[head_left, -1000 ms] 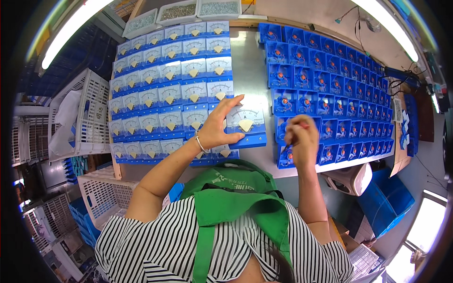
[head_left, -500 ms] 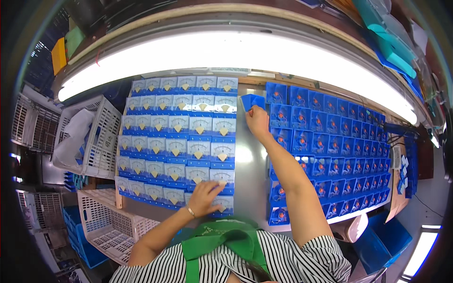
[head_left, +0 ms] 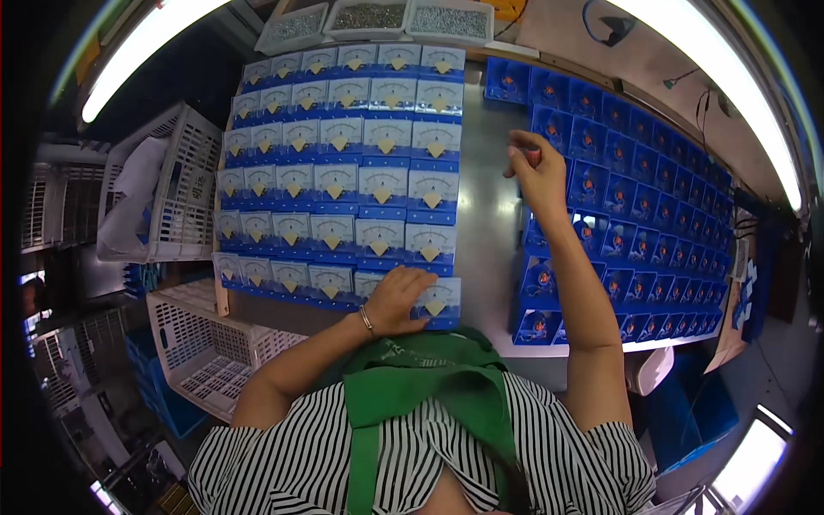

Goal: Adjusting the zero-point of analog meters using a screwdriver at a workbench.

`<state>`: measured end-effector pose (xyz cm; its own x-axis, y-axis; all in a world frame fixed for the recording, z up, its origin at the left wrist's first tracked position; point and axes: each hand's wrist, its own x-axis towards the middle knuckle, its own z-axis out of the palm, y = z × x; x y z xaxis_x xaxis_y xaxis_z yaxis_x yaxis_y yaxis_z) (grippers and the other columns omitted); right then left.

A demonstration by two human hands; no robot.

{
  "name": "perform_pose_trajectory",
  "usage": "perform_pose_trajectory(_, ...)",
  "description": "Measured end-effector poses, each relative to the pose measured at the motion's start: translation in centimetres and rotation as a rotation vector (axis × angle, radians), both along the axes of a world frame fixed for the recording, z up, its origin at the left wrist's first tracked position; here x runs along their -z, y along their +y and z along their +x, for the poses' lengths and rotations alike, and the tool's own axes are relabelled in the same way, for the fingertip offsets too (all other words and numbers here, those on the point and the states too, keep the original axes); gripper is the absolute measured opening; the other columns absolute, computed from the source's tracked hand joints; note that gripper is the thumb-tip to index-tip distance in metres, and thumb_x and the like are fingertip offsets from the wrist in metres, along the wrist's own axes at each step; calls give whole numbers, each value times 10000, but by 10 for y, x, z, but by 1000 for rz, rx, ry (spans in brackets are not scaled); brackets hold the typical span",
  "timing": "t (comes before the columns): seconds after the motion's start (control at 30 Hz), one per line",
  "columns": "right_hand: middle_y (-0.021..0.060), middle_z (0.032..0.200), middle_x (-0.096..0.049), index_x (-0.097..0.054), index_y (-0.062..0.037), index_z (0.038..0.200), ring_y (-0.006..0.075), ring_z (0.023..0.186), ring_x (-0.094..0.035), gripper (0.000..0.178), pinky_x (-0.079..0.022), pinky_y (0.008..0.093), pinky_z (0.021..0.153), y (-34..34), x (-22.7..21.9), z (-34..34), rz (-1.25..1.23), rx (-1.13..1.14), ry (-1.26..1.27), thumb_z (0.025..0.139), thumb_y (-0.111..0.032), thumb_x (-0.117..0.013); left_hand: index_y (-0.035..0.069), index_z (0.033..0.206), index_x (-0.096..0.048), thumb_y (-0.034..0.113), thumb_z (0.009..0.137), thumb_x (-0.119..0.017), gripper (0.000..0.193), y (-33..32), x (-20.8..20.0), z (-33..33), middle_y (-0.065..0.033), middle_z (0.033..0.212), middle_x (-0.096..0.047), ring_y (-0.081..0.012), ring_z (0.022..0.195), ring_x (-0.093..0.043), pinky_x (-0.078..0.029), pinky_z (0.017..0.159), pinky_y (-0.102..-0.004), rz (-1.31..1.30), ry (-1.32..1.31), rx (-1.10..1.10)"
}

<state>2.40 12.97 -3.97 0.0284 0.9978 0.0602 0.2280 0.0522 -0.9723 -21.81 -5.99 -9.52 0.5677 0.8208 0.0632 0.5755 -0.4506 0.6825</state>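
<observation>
At the near right corner of the left-hand block of panel meters, my left hand (head_left: 395,300) lies with fingers stretched and thumb apart. It touches the nearest panel meter (head_left: 439,297), which has a clear front, white scale and yellow wedge. My right hand (head_left: 539,176) is raised at the left edge of the right-hand block, its fingers curled toward the thumb. A small reddish thing (head_left: 534,158) shows inside the curl; I cannot make out its kind. Beyond it stand open blue housings (head_left: 589,185), each with an orange-red part and thin wires inside.
A bare metal strip of table (head_left: 486,215) runs between the two blocks. White trays of small metal parts (head_left: 367,15) stand at the back. White plastic crates (head_left: 182,184) are at the left, blue bins (head_left: 691,412) at the lower right. Bright tube lamps hang overhead.
The view has shifted, bringing the back trays in. My right hand has left the blue housing it gripped at the table's back and drawn nearer me. My left hand stays by the near corner meter.
</observation>
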Motion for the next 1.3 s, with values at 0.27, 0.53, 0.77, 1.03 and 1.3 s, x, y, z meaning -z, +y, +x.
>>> perform_pose_trajectory(0.27,9,600,-578,-649,-36,888,39,459,-462,128,-335,197,395,-192,36,-6,-709,-154,332,893,-149,-590,55,1350,-444,210,609,-766,823,56,-68,5,-176,1200,-513,-321,1125,-519,-411,978,-361,-89,-289,-53)
perform_pose_trajectory(0.53,34,634,-612,-623,-61,840,90,487,-552,82,-383,198,401,-218,21,-57,-545,-52,856,890,-87,-563,74,1434,-366,235,632,-772,913,52,-91,-6,-147,1247,-494,-246,1183,-491,-378,1024,-344,-349,-450,3)
perform_pose_trajectory(0.77,31,686,-627,-627,-58,876,82,500,-550,41,-410,203,408,-224,22,-72,-492,-22,1003,881,-67,-587,63,1431,-368,231,632,-770,909,50,-97,-19,-148,1257,-499,-241,1186,-493,-376,1031,-349,-326,-425,71)
perform_pose_trajectory(1.03,4,739,-645,-665,-51,910,58,543,-553,77,-417,194,446,-232,30,-92,-375,52,856,835,-62,-647,76,1431,-372,222,618,-776,920,43,-92,-32,-147,1267,-499,-241,1184,-492,-370,1032,-345,-390,-490,40)
perform_pose_trajectory(1.3,-12,764,-646,-680,-52,926,42,606,-555,97,-418,189,499,-241,28,-108,-292,120,781,837,-57,-643,80,1433,-370,209,612,-775,924,40,-91,-42,-146,1274,-496,-242,1194,-484,-360,1042,-344,-437,-497,31)
